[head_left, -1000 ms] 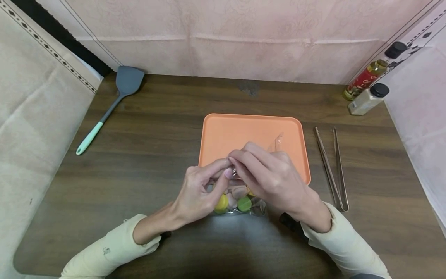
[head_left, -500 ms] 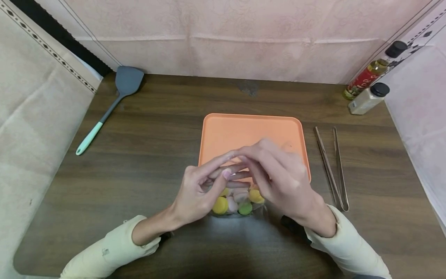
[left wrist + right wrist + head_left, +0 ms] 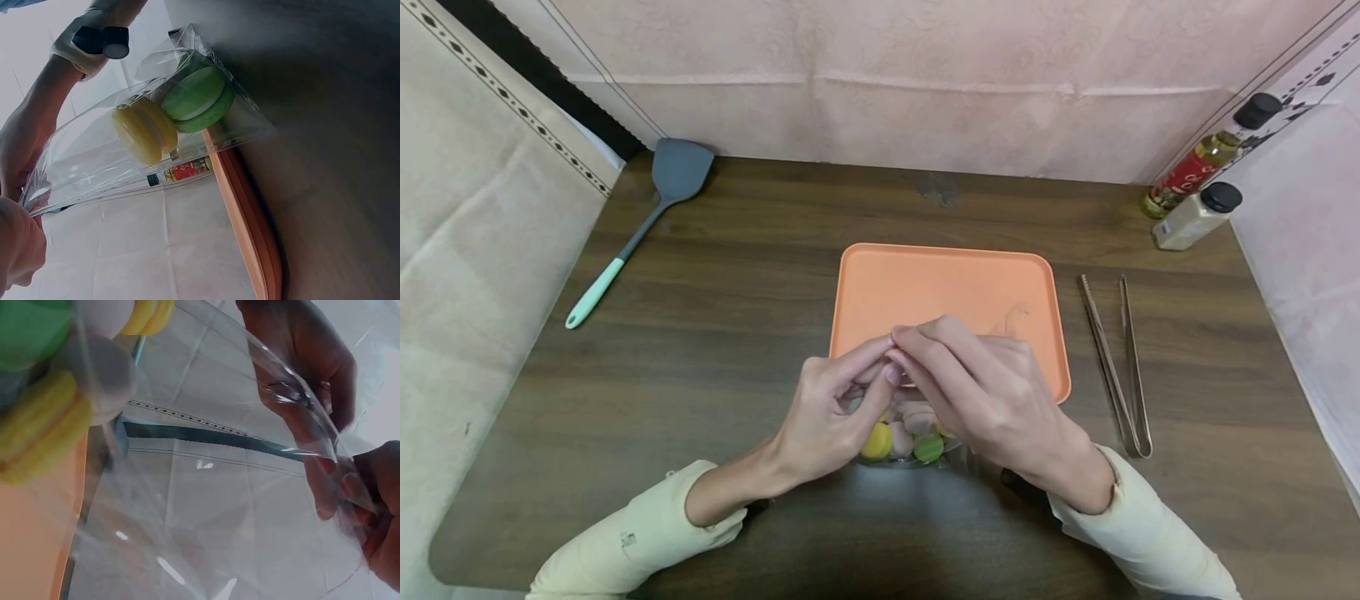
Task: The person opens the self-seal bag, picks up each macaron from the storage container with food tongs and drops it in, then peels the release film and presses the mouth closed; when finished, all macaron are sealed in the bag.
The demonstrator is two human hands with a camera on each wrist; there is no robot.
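Both hands meet over the front of an orange tray [image 3: 887, 287]. Between them hangs a clear plastic bag [image 3: 81, 159] of macarons. My left hand [image 3: 827, 408] pinches the bag's top edge between thumb and forefinger. Fingertips of my right hand [image 3: 992, 396] pinch the same edge right beside it. Inside the bag show a yellow macaron [image 3: 140, 131], a green macaron [image 3: 199, 97] and pale pinkish macarons [image 3: 901, 440]. Seen from the right wrist, the bag's film stretches up to the fingers, with another yellow macaron [image 3: 47, 428] low in it. The hands hide part of the bag in the head view.
Metal tongs [image 3: 1116, 375] lie right of the tray. A grey spatula [image 3: 681, 171] with a mint handle lies at the back left. At the back right stand an oil bottle [image 3: 1187, 175] and a white shaker jar [image 3: 1195, 218] with a black cap.
Half a second ago the right hand's fingers were spread farther right, with the left fingers stretched. Now the right fingertips are back against the left thumb and forefinger at the bag's edge.
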